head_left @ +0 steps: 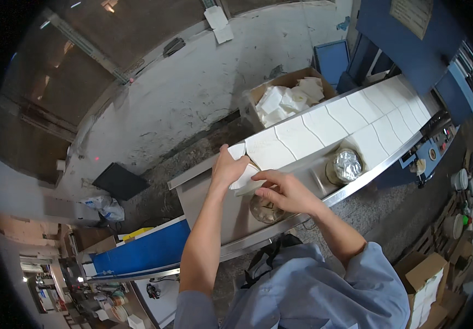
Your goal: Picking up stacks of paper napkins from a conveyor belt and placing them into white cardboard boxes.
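My left hand point(228, 168) is closed around the near edge of a white folded paper stack point(242, 180), which looks like napkins and stands tilted at the end of the row. On its right side, my right hand point(284, 193) has thumb and fingers apart, the fingertips close to the stack. Whether they touch it I cannot tell. Beneath the right hand sits a round, clear-looking container point(266, 210), partly covered. Two rows of white paper stacks point(324, 129) lie along the metal chute point(225, 219), leading up to the blue machine point(412, 44).
A foil-topped round jar point(345, 166) stands on the chute to the right. Behind the chute is a cardboard box point(261, 90) of loose white paper. A blue conveyor belt point(143, 253) runs at lower left. An open carton point(425, 274) stands at lower right.
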Demonstrator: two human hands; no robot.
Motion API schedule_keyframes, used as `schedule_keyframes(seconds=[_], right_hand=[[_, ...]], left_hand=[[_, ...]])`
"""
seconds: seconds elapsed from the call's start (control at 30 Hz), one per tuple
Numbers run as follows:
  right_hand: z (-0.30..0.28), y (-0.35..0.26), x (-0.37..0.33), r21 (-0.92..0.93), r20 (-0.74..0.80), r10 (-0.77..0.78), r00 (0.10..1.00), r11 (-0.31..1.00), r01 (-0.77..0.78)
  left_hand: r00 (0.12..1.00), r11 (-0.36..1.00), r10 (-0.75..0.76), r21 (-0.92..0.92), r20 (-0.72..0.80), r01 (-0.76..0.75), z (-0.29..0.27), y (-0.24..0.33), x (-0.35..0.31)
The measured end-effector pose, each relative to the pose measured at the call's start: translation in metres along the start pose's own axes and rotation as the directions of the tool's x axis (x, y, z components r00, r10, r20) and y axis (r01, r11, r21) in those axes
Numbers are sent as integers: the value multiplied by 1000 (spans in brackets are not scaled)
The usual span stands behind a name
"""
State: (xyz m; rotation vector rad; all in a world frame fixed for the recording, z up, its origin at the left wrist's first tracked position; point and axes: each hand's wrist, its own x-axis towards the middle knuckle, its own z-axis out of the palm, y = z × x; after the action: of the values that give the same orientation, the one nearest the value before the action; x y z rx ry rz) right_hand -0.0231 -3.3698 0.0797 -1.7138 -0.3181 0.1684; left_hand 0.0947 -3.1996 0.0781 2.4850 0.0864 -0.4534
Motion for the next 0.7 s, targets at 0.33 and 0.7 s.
schedule_keyframes(seconds=[0.33, 0.7], right_hand=[[11, -3, 19, 50, 73, 278, 958, 958, -282], [22, 4, 21, 90, 49, 274, 961, 957, -277]], left_hand=[[991, 394, 125, -919, 49, -4, -40, -200, -23], [994, 471, -93, -882, -56, -6, -49, -294, -39]])
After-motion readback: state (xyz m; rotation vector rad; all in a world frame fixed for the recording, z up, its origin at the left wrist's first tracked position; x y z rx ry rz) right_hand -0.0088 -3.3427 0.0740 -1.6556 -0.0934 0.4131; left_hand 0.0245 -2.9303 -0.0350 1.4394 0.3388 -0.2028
